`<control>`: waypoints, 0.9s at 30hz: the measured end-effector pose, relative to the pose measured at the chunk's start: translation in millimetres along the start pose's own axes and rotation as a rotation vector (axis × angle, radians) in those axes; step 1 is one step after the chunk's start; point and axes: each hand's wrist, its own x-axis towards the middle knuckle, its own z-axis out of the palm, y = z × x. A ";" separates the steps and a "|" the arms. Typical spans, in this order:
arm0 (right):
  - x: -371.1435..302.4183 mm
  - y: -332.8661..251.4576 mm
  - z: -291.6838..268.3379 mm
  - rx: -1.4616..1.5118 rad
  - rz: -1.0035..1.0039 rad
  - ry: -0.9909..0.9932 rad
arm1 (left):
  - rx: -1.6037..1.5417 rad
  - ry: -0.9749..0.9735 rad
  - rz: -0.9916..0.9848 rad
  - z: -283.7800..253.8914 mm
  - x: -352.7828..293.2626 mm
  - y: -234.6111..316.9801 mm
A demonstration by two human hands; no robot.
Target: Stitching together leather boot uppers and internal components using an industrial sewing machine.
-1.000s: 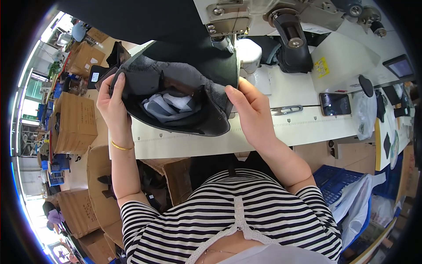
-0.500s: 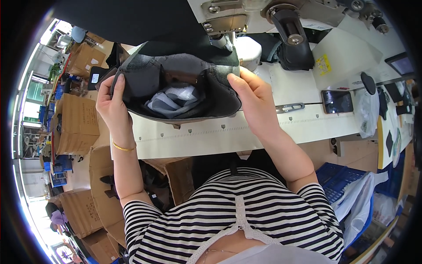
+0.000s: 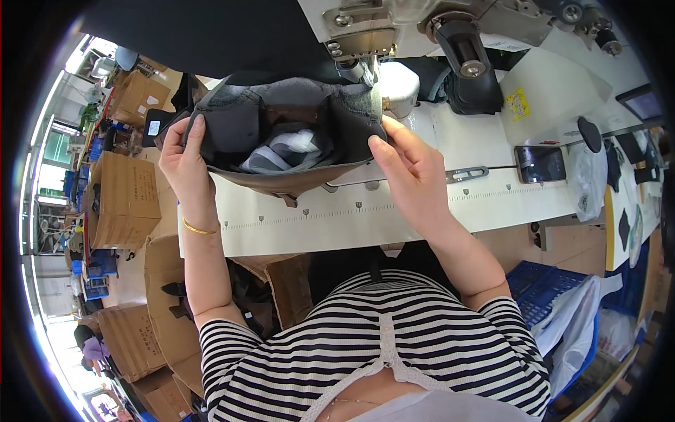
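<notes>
Seen from the head camera, a dark bag [image 3: 271, 181] is held at the left part of a white worktop [image 3: 281, 235], back from the front edge, its mouth gaping up toward the wearer. The mouth's long axis runs left to right, roughly along that front edge; whether the base rests on the surface cannot be told. A grey-and-white bundle [image 3: 285, 152] fills the middle of the bag.

The left hand [image 3: 184, 156] pinches the left end of the rim, thumb inside view and fingers mostly behind. The right hand [image 3: 413, 169], half curled, grips the opposite end between thumb and fingers.

The far right corner lies just beside the foot of a sewing machine [image 3: 394, 35]; contact is unclear. Snips [image 3: 470, 174] and a phone [image 3: 540, 164] lie toward the worktop's right edge.
</notes>
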 end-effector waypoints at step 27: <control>-12.4 5.7 -24.4 -0.001 -0.101 -0.083 | 0.185 -0.308 -0.450 -9.2 73.5 17.1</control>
